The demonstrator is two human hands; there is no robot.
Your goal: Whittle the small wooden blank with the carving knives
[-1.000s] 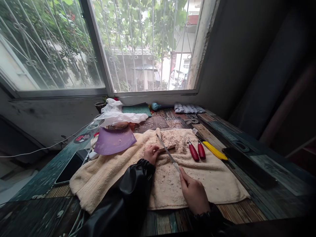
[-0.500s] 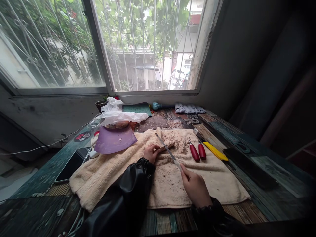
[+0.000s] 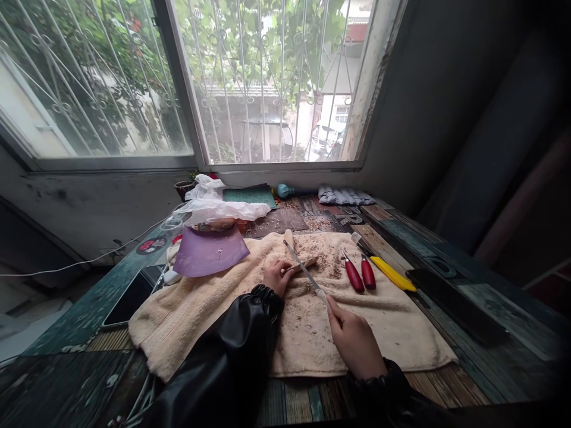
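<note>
My left hand (image 3: 276, 277) pins a small flat piece of wood (image 3: 304, 264) against a cream towel (image 3: 214, 303) that is strewn with wood shavings. My right hand (image 3: 352, 342) is closed around the handle of a long thin metal file (image 3: 304, 271), whose blade lies slanted across the wood piece and points up and to the left. Both arms wear black sleeves. Two red-handled carving tools (image 3: 360, 274) lie on the towel just right of the wood, and a yellow utility knife (image 3: 387, 271) rests beside them.
A purple sheet (image 3: 209, 254), white plastic bags (image 3: 223, 209), a green cutting mat (image 3: 248, 196) and a small pot stand at the back left. A phone (image 3: 130, 292) with a white cable lies left of the towel. A black case (image 3: 455, 303) sits right. A barred window is behind.
The file has slid a little along the wood piece, with my right hand shifted slightly forward. The view has drifted a bit; my left hand keeps its hold.
</note>
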